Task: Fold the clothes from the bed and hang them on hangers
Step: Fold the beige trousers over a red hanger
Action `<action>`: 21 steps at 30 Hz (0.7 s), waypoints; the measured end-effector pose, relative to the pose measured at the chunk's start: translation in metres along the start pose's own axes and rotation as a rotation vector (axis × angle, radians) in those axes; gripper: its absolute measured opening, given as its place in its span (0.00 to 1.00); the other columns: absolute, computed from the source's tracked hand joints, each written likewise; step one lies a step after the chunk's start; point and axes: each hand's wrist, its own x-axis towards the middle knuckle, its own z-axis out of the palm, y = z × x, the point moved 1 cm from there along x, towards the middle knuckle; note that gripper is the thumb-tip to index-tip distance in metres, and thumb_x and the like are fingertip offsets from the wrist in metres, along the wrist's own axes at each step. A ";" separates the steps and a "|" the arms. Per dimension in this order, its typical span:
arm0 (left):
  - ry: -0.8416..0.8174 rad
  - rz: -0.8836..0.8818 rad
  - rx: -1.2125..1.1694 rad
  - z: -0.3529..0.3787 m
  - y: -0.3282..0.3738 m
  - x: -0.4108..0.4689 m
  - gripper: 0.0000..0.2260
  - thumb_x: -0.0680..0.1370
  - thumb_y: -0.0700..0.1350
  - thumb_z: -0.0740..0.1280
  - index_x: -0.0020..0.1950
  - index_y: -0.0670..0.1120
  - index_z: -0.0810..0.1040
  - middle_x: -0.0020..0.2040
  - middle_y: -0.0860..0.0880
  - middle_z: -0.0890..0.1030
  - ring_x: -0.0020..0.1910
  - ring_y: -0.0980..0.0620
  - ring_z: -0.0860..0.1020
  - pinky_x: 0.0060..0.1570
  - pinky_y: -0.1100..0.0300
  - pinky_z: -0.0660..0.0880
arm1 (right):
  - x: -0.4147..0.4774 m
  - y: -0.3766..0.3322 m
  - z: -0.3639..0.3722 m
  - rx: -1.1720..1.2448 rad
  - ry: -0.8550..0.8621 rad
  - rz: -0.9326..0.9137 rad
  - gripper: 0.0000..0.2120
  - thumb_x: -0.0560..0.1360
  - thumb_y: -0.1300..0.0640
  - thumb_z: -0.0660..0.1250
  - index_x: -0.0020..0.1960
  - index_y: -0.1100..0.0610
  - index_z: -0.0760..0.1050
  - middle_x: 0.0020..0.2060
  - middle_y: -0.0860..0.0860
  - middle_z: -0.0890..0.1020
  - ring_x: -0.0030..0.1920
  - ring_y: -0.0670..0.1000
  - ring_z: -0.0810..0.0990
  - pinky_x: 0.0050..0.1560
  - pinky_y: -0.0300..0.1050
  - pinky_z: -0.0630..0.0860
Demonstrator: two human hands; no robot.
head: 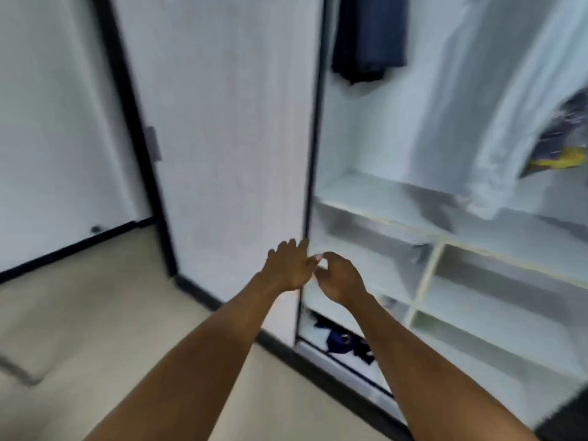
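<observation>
The picture is blurred by motion. An open white wardrobe (381, 198) fills the right half. A dark blue garment (369, 39) hangs at its top, and a long white garment (471, 122) hangs to the right of it. Further right a dark garment with a yellow patch (566, 144) shows at the frame's edge. My left hand (288, 265) reaches out with relaxed fingers near the edge of the wardrobe's white door (222, 138). My right hand (339, 278) hovers beside it with loosely curled fingers, holding nothing. The two hands almost touch. No hanger or bed is visible.
White shelves and cubbies (477, 281) fill the wardrobe's lower part. Dark blue clothes (343, 342) lie on its bottom shelf. A white wall with a black skirting (63, 246) is at left. Beige floor (95, 313) lies below.
</observation>
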 end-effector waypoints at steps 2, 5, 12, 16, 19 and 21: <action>-0.037 -0.122 0.008 0.007 -0.073 -0.042 0.28 0.85 0.63 0.52 0.80 0.47 0.61 0.73 0.40 0.70 0.73 0.38 0.68 0.69 0.41 0.66 | -0.010 -0.046 0.066 -0.016 -0.114 -0.017 0.26 0.85 0.47 0.61 0.78 0.59 0.68 0.77 0.55 0.72 0.77 0.56 0.69 0.76 0.48 0.63; -0.036 -0.387 -0.029 0.004 -0.209 -0.129 0.25 0.85 0.62 0.54 0.74 0.46 0.67 0.68 0.41 0.74 0.69 0.39 0.71 0.65 0.41 0.69 | -0.028 -0.156 0.177 0.043 -0.352 -0.169 0.27 0.86 0.46 0.60 0.79 0.61 0.67 0.77 0.56 0.71 0.77 0.57 0.68 0.76 0.48 0.62; 0.005 -0.804 -0.078 0.010 -0.403 -0.293 0.27 0.85 0.63 0.54 0.75 0.45 0.66 0.66 0.40 0.75 0.68 0.37 0.73 0.63 0.42 0.71 | -0.068 -0.354 0.338 0.013 -0.631 -0.497 0.27 0.84 0.46 0.63 0.77 0.60 0.69 0.74 0.55 0.75 0.74 0.56 0.72 0.72 0.51 0.70; 0.010 -1.064 -0.162 0.020 -0.474 -0.368 0.26 0.84 0.62 0.55 0.74 0.45 0.66 0.68 0.40 0.74 0.69 0.36 0.72 0.63 0.42 0.70 | -0.089 -0.428 0.424 -0.079 -0.818 -0.701 0.27 0.84 0.45 0.63 0.78 0.58 0.66 0.76 0.54 0.72 0.76 0.56 0.70 0.73 0.50 0.68; 0.059 -1.278 -0.240 0.021 -0.515 -0.430 0.27 0.84 0.62 0.58 0.76 0.45 0.66 0.72 0.40 0.73 0.71 0.36 0.71 0.66 0.42 0.70 | -0.110 -0.485 0.487 -0.145 -0.993 -0.875 0.29 0.84 0.45 0.62 0.80 0.57 0.64 0.78 0.55 0.69 0.79 0.55 0.66 0.77 0.49 0.64; 0.101 -1.406 -0.258 0.017 -0.534 -0.470 0.27 0.83 0.62 0.58 0.76 0.46 0.66 0.73 0.41 0.73 0.72 0.37 0.71 0.66 0.42 0.71 | -0.127 -0.521 0.511 -0.177 -1.092 -0.991 0.29 0.84 0.46 0.63 0.81 0.57 0.63 0.81 0.57 0.64 0.81 0.55 0.62 0.78 0.47 0.60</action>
